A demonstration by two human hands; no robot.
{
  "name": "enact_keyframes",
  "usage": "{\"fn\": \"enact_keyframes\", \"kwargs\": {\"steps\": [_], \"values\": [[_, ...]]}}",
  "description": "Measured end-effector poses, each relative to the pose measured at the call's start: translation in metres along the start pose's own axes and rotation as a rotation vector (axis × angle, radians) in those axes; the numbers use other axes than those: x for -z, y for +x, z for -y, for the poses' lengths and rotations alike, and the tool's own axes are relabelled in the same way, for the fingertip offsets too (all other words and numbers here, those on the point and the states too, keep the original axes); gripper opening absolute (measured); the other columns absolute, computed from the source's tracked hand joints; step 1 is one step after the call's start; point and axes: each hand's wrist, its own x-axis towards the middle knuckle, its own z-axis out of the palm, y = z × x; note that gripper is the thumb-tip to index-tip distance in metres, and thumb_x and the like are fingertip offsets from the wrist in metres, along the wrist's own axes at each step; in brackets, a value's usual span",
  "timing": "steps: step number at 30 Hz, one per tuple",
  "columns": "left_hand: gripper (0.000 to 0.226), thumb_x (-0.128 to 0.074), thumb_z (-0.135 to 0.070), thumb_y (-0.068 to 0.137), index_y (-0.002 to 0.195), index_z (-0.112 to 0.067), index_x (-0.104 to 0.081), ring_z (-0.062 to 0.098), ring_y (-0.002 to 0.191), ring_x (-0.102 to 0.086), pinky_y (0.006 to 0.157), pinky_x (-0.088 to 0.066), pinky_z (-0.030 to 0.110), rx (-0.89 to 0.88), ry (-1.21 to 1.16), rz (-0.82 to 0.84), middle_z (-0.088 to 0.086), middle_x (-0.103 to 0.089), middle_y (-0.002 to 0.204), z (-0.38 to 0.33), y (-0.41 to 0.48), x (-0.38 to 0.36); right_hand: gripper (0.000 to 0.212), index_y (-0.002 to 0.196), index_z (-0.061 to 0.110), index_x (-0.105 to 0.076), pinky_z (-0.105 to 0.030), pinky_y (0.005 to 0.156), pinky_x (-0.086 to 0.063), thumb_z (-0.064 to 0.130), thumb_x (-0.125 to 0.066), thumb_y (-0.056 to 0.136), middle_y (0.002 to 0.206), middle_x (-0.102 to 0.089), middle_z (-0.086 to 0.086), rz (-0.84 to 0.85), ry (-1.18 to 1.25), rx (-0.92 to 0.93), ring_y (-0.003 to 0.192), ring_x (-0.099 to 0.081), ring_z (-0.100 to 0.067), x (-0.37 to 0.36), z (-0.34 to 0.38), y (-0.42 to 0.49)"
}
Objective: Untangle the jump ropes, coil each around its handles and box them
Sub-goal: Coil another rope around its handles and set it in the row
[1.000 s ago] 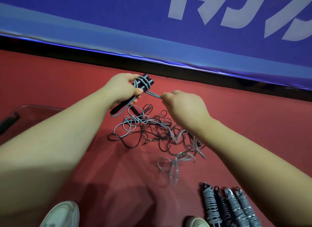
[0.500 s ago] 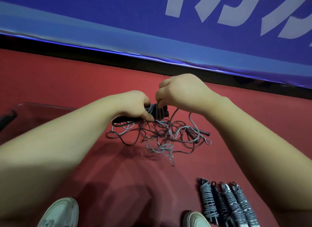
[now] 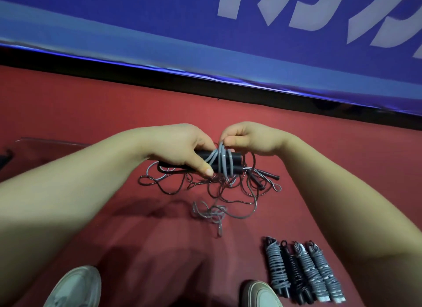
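The left hand (image 3: 180, 147) grips two black handles (image 3: 237, 157) side by side, up over the red floor (image 3: 114, 105). Its thumb presses on the wraps so they don't slip. A grey rope (image 3: 221, 160) goes round the handles a few times, near their right end. The right hand (image 3: 253, 139) pinches that rope w/ curled fingers at the top of the handles, just beside the left hand's fingers.

The rest of the grey rope hangs down into the tangle (image 3: 228, 192) on the floor, just below the hands. The tangle is thin grey & dark ropes all mixed up, w/ a loose black handle (image 3: 271, 175) at its right side. Four done bundles (image 3: 301, 270) lie in a row near the right shoe (image 3: 262, 295), well apart from the tangle. A clear box (image 3: 45, 142) sits at far left; can't tell what's in it.

How it'll handle, prob:
- **Rope:** it's light, thin & bendy, maybe a bit springy, so wraps will want to pop loose if not pulled snug. Its coat looks smooth & slippy, so a thumb on the last wrap helps.
- **Handles:** they look stiff & easy to hold. Best grip is round both together at the bare end, away from the wraps.
- **Where to hold the rope:** take it close to the handles, not far down, b/c a long loose bit will drag the tangle up w/ it.
- **Risk:** nothing looks like it breaks easy. But the grey rope looks caught w/ the dark ones below, so a hard pull could make knots tighter. Small soft pulls look safer.
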Motion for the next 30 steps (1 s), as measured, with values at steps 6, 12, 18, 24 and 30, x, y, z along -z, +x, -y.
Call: {"fn": "enact_keyframes", "kwargs": {"steps": [6,12,18,24,30], "values": [[0.028,-0.076,-0.036,0.072,0.09,-0.015,-0.068,0.013,0.074,-0.06,0.078,-0.05,0.039,-0.045,-0.069,-0.214,0.009,-0.071,0.087,-0.011,-0.003,0.018,0.024,0.067,0.011,-0.06,-0.015,0.044,-0.027,0.003,-0.047,0.086,0.051,-0.045,0.006,-0.102,0.411,0.023,0.044,-0.032,-0.003,-0.006,-0.021,0.01],[0.026,-0.062,0.001,0.085,0.105,-0.013,-0.053,0.011,0.056,-0.065,0.056,-0.053,0.024,-0.057,-0.587,-0.531,0.005,-0.071,0.066,-0.013,0.003,0.029,0.03,0.086,0.018,-0.04,-0.019,0.042,-0.015,0.035,-0.022,0.103,0.043,-0.033,0.01,-0.278,0.513,0.19,0.039,-0.017,-0.006,-0.017,-0.013,0.032],[0.02,-0.058,0.0,0.088,0.097,-0.016,-0.065,0.009,0.057,-0.064,0.057,-0.054,0.019,-0.047,-0.692,-0.518,0.001,-0.07,0.068,0.001,-0.003,0.036,0.023,0.08,0.019,-0.05,-0.018,0.047,-0.027,0.031,-0.041,0.097,0.059,-0.056,0.009,-0.317,0.436,0.179,0.044,-0.036,-0.004,-0.017,-0.018,0.041],[0.011,-0.06,-0.002,0.089,0.091,-0.011,-0.065,0.008,0.055,-0.064,0.054,-0.054,0.018,0.045,-0.696,-0.574,0.006,-0.068,0.072,0.007,0.004,0.033,0.041,0.07,0.019,-0.047,-0.026,0.062,-0.039,0.04,-0.031,0.102,0.053,-0.04,0.011,-0.43,0.407,0.002,0.051,-0.038,-0.009,-0.034,-0.021,0.055],[0.012,-0.06,-0.002,0.089,0.086,-0.013,-0.063,0.009,0.053,-0.061,0.053,-0.053,0.019,0.098,-0.707,-0.738,0.007,-0.064,0.072,0.031,0.004,0.046,0.013,0.09,0.027,-0.057,-0.021,0.043,-0.023,0.029,-0.047,0.098,0.06,-0.041,0.007,-0.561,0.26,0.141,0.048,-0.029,-0.008,-0.038,-0.017,0.066]]}}
